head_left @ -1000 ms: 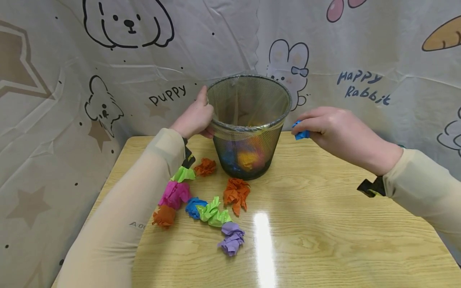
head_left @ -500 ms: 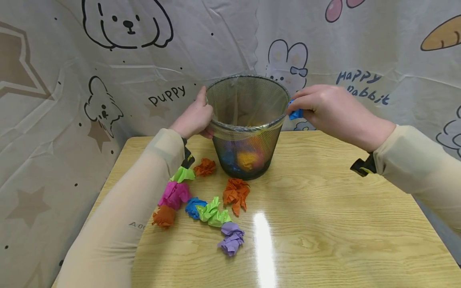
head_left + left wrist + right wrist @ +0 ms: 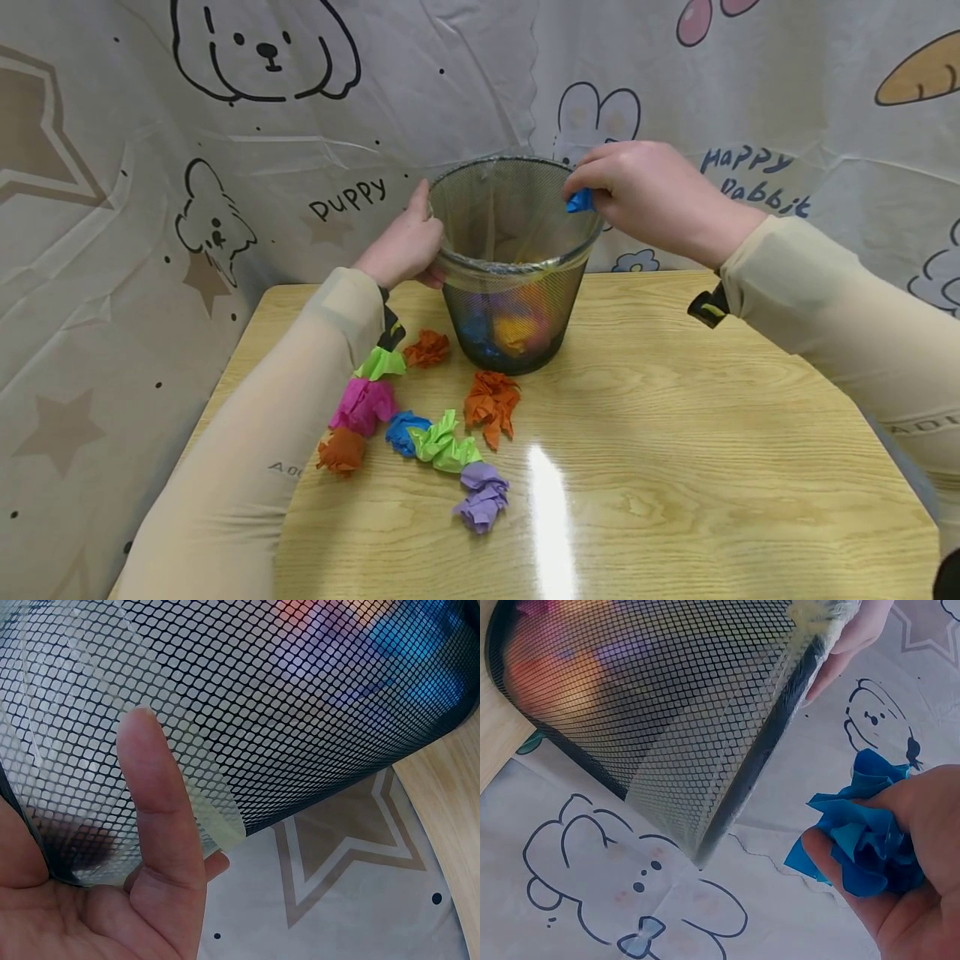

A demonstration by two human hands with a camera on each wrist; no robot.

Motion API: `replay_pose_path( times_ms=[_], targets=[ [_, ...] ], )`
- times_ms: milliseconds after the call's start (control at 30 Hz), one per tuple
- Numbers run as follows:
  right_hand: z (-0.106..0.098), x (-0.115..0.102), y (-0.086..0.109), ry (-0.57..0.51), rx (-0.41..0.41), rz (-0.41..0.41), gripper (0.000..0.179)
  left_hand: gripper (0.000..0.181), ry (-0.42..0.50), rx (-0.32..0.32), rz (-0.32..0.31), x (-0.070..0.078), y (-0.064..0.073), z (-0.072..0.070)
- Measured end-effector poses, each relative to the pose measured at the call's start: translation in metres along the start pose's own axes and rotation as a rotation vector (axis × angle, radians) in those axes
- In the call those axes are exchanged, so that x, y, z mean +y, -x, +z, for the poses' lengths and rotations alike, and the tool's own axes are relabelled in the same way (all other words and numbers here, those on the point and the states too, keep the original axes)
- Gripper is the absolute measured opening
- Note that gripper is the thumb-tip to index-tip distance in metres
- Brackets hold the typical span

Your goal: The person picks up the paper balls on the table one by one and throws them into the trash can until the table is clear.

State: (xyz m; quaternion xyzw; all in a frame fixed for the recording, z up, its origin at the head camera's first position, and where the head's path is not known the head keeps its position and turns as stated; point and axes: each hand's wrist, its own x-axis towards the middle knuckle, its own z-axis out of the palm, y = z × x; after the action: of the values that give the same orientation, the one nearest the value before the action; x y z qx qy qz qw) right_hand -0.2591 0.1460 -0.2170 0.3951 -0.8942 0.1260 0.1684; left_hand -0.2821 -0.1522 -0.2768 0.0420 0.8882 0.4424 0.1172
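A black mesh wastebasket [image 3: 516, 268] with a clear plastic liner folded over its rim stands toward the back of the table. My left hand [image 3: 403, 248] grips its rim on the left side; in the left wrist view one finger [image 3: 161, 795] lies along the outside of the mesh. Crumpled paper of several colours shows through the basket's lower wall. My right hand [image 3: 660, 198] pinches a crumpled blue paper ball [image 3: 866, 832] between thumb and fingers, high at the right side of the rim. In the head view the ball overlaps the basket's opening.
On the wooden table [image 3: 675, 433] lie more crumpled papers: two orange balls near the basket [image 3: 492, 407], a purple one [image 3: 482, 498], a green one [image 3: 446, 446], a blue one [image 3: 407, 433] and a pink one [image 3: 365, 406]. A printed curtain [image 3: 465, 92] hangs behind.
My right hand has risen and moved left with the blue paper ball, from beside the basket to its rim. The left hand keeps its grip in the same place.
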Motion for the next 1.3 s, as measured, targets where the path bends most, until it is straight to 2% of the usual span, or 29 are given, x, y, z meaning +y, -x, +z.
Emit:
replay_pose_path(
  times_ms=[300, 533, 900, 1033, 1300],
  targets=[
    [0.017, 0.006, -0.025, -0.004, -0.082, 0.027, 0.026, 0.072, -0.002, 0.002, -0.004, 0.000, -0.002, 0.000],
    [0.027, 0.006, -0.038, -0.005, -0.188, 0.062, 0.029, 0.072, -0.008, 0.003, -0.007, -0.002, -0.006, 0.000],
    [0.041, 0.005, -0.047, 0.041, -0.308, 0.070, 0.037, 0.072, -0.007, 0.010, 0.000, -0.003, -0.004, 0.001],
    [0.043, 0.005, -0.047, 0.036, -0.332, 0.066, 0.039, 0.072, -0.007, 0.009, 0.003, -0.003, -0.004, 0.001],
    [0.046, 0.007, -0.049, 0.028, -0.330, 0.034, 0.040, 0.072, -0.006, 0.010, 0.008, -0.003, -0.005, 0.000]
  ],
)
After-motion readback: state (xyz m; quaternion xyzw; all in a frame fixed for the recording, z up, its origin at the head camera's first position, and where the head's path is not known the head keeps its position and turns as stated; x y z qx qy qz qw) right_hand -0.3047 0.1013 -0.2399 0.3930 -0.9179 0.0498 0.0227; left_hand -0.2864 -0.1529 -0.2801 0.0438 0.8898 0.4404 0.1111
